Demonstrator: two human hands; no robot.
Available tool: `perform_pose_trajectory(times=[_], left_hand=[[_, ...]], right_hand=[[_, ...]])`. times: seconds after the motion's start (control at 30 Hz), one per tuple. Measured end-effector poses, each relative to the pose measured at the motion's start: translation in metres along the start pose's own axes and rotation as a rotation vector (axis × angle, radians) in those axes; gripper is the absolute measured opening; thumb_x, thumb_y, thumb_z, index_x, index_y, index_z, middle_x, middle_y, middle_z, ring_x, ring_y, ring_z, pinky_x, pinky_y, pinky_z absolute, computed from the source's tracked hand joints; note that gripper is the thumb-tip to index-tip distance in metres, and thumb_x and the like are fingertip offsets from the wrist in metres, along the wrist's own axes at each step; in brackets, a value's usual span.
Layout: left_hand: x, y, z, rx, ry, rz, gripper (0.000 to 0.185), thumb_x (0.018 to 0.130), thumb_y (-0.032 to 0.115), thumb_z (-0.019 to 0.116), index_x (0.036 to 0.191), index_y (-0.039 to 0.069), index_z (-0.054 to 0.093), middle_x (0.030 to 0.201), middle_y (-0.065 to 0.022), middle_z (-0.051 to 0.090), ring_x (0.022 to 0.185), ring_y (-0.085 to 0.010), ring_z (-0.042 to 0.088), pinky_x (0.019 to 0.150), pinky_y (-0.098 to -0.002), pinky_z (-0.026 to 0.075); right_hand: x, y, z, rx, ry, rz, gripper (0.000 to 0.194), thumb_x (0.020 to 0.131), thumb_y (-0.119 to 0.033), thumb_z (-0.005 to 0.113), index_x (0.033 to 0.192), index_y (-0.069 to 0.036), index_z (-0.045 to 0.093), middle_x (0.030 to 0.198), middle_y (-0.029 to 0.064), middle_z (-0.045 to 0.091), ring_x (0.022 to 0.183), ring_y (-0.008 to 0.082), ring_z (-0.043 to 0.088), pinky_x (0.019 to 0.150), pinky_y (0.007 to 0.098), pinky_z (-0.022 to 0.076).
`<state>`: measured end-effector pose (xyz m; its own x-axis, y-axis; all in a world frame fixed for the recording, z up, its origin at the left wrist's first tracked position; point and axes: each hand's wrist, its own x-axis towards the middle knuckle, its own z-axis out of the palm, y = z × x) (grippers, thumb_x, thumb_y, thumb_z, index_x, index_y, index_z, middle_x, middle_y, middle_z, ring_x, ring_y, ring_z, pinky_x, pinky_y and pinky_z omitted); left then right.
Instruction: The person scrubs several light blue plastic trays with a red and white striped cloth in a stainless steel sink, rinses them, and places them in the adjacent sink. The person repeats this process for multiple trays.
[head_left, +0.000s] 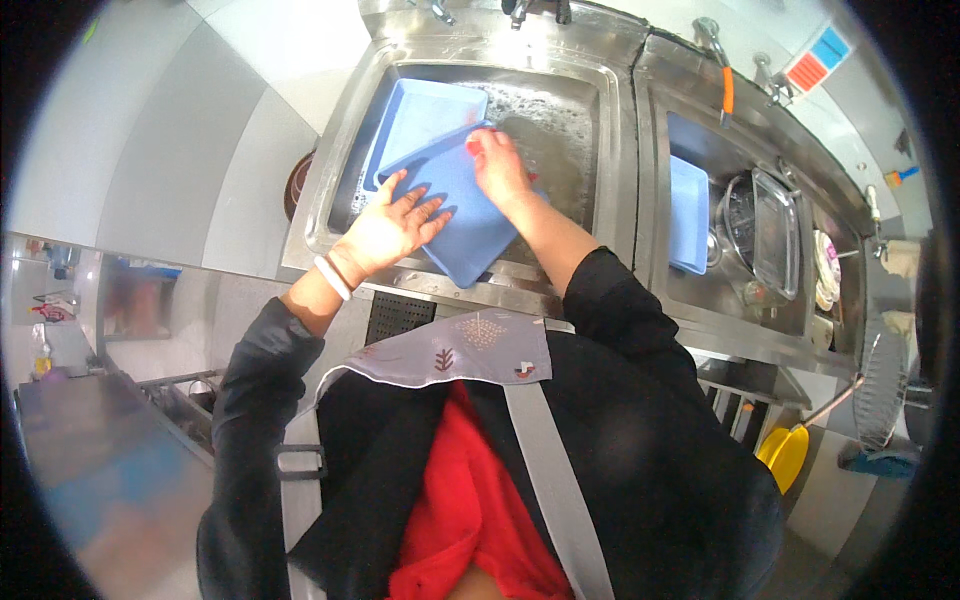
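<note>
My left hand (401, 221) lies with spread fingers on a blue plastic tray (465, 240), near its left edge. That tray is tilted over the near rim of a stainless steel sink (616, 150). My right hand (499, 169) is closed on a red scrubbing pad (475, 142), pressed against the tray's upper part; most of the pad is hidden by my fingers. A second blue plastic tray (431, 101) lies in the sink behind the first, partly covered by it. Soapy, cloudy water (559, 142) fills the sink around them.
In the sink compartment at right stand another blue tray (688, 214), a round metal pot or strainer (739, 214) and a clear rectangular container (776, 232). Plates (826, 270) stand farther right. Taps (442, 11) line the back wall. A yellow dustpan or scoop (784, 454) is low at right.
</note>
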<state>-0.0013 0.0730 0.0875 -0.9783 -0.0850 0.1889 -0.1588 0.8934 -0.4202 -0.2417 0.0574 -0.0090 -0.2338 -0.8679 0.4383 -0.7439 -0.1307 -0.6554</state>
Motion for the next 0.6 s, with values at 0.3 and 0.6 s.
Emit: perform_pose_trajectory(times=[0.3, 0.6], left_hand=[[-0.009, -0.004, -0.011, 0.141, -0.176, -0.106, 0.040, 0.084, 0.019, 0.057, 0.123, 0.014, 0.060, 0.126, -0.0089, 0.061, 0.118, -0.0283, 0.056, 0.104, -0.0538, 0.035], [0.015, -0.025, -0.029, 0.166, -0.169, -0.097, 0.038, 0.082, 0.018, 0.057, 0.118, 0.009, 0.066, 0.129, -0.0095, 0.058, 0.134, -0.0281, 0.040, 0.114, -0.0582, 0.023]], right_hand=[[-0.012, 0.027, -0.034, -0.651, -0.512, 0.157, 0.023, 0.086, -0.011, 0.056, 0.107, -0.015, 0.064, 0.119, 0.0164, 0.054, 0.108, 0.0356, 0.055, 0.092, 0.0468, 0.0471], [-0.034, -0.031, -0.063, -0.430, -0.689, 0.310, 0.052, 0.093, -0.047, 0.050, 0.104, -0.001, 0.069, 0.120, 0.0187, 0.062, 0.099, 0.0385, 0.065, 0.087, 0.0500, 0.0518]])
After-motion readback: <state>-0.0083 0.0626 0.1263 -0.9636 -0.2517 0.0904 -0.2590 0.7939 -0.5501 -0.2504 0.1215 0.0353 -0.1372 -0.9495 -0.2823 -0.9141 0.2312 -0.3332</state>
